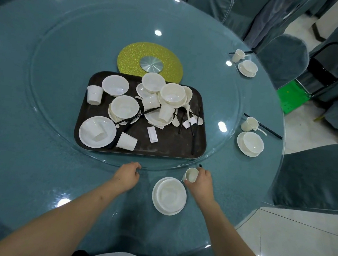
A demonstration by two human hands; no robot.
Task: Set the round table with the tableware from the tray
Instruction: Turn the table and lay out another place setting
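Your right hand (pixel 201 179) gripped a small white cup (pixel 191 175), fingers curled round its far side, its mouth tipped toward you and to the left. The cup sat just beyond the right rim of the bowl on its plate (pixel 169 195), close to touching it. A dark stick tip, probably chopsticks (pixel 200 165), showed just past the cup, mostly hidden by the hand. Your left hand (pixel 130 170) rested with curled fingers on the edge of the glass turntable (pixel 39 113), holding nothing that I could see. The tray (pixel 174 147) lay straight ahead of both hands, on the turntable; its nearest loose cup (pixel 127 141) was closer to the left hand. 2 settings stood finished on the right.
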